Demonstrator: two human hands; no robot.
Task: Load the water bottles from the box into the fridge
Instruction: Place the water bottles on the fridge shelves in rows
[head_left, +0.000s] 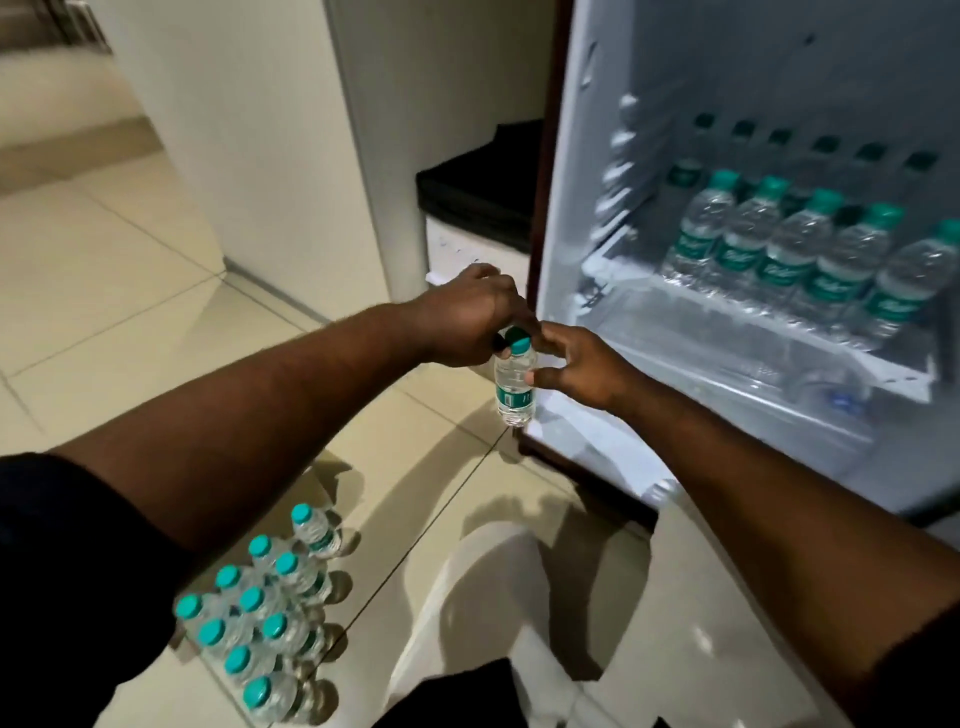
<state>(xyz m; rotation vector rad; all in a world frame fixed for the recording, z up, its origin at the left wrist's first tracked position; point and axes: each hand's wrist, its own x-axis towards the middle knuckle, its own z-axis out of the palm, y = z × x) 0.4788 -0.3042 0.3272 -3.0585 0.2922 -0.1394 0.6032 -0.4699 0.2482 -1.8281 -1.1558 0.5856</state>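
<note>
Slip risk: left hand (467, 317) pinches bottle (515, 387) at the cap (519, 344), right hand (576, 364) holds its body lightly, so early release mid-handover could drop it on floor (130, 270).

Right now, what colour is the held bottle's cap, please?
The bottle has a teal green cap; the head view shows it best.

cream floor tiles (130, 270) — pale wall (249, 130)
</note>
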